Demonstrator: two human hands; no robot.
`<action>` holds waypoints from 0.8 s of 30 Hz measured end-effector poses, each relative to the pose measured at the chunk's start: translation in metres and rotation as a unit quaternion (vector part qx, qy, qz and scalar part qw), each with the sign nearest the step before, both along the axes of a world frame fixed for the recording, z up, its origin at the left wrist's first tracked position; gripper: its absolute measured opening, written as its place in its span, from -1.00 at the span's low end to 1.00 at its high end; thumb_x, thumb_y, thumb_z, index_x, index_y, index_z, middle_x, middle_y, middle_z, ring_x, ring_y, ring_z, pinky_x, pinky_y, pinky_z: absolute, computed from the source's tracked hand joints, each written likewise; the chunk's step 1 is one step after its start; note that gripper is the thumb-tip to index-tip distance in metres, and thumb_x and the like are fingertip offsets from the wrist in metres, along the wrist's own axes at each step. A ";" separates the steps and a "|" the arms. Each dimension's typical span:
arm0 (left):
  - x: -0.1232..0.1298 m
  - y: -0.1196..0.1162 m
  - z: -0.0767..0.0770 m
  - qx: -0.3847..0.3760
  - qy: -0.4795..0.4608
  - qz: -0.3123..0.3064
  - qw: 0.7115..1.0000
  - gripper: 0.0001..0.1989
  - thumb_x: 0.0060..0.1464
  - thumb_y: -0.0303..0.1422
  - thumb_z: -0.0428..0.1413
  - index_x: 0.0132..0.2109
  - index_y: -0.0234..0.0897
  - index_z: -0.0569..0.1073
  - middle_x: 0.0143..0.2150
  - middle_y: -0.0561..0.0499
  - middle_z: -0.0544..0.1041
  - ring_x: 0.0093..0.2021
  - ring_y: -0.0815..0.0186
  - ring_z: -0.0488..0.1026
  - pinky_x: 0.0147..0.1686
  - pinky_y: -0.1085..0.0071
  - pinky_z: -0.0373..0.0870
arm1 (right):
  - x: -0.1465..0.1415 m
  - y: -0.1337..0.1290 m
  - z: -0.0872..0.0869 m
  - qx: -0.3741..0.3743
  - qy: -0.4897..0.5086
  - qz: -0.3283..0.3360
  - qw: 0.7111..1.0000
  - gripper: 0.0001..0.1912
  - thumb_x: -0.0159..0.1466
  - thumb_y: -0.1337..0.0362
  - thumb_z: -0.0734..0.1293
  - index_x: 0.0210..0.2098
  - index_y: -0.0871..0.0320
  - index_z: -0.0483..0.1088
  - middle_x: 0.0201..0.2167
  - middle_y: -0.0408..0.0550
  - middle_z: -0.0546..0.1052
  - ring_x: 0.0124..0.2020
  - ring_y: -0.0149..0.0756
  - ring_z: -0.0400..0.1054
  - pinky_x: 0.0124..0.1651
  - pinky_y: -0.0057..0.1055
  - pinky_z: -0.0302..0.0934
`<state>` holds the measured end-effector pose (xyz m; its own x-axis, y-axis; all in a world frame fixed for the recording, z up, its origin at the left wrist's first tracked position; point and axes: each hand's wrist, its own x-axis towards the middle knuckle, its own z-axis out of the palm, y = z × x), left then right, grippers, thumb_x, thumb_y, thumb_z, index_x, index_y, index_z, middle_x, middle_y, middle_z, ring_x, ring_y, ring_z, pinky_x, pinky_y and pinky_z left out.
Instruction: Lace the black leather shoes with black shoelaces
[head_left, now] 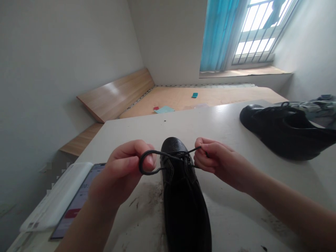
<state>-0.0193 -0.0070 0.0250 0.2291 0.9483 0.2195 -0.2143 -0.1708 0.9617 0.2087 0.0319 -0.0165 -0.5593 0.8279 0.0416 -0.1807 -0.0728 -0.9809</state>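
Note:
A black shoe stands on the white table with its toe pointing away from me. Left of its toe, my left hand pinches a loop of the dark shoelace, which bends round near the thumb and fingertips. On the other side, my right hand has its fingers closed on the lace's other part, pulled out to the right. Strands of the lace cross over the top of the shoe between both hands.
A second black shoe rests on the table at the right, beside a clear plastic bag. At the left lie a phone with a lit screen and a white object. Beyond the table is a wooden bed board.

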 end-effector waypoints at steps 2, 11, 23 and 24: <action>-0.002 -0.002 0.001 0.007 -0.065 -0.039 0.997 -0.75 -0.01 -0.27 0.22 -0.55 -0.21 0.38 -0.66 0.13 0.12 -0.63 0.42 0.07 -0.60 0.41 0.10 | 0.002 0.000 0.002 0.153 -0.148 -0.049 0.976 -0.76 0.30 0.18 0.20 -0.47 0.10 0.18 -0.64 -0.28 0.13 -0.61 -0.44 -0.03 -0.51 -0.44 -0.11; -0.008 -0.002 0.003 0.008 -0.014 -0.111 0.994 -0.53 0.06 -0.12 0.12 -0.70 -0.24 0.30 -0.68 0.02 0.16 -0.55 0.32 0.12 -0.48 0.29 0.12 | 0.012 0.008 0.002 0.363 -0.391 0.013 0.846 -0.56 0.37 0.03 0.19 -0.55 0.14 0.23 -0.57 -0.15 0.29 -0.49 -0.37 0.16 -0.39 -0.37 0.00; -0.005 0.000 -0.005 -0.010 0.164 -0.227 0.960 -0.53 0.12 -0.12 0.01 -0.69 -0.20 0.33 -0.69 0.00 0.20 -0.55 0.25 0.21 -0.41 0.24 0.17 | 0.018 0.011 0.009 0.167 -0.090 -0.058 0.980 -0.68 0.31 0.13 0.30 -0.52 0.14 0.35 -0.25 -0.05 0.39 -0.23 -0.32 0.26 -0.17 -0.38 0.18; -0.005 0.001 -0.007 -0.008 0.169 -0.211 0.963 -0.54 0.13 -0.17 -0.01 -0.69 -0.21 0.33 -0.68 0.02 0.18 -0.56 0.28 0.18 -0.43 0.26 0.14 | 0.018 0.010 0.009 0.154 -0.063 -0.039 0.985 -0.68 0.31 0.12 0.30 -0.51 0.15 0.36 -0.26 -0.06 0.39 -0.26 -0.34 0.26 -0.21 -0.40 0.18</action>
<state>-0.0246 -0.0058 0.0179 0.6508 0.7575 0.0509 0.0633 -0.1209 0.9906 0.2269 0.0420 -0.0072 -0.5107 0.8278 0.2320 -0.0498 0.2409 -0.9693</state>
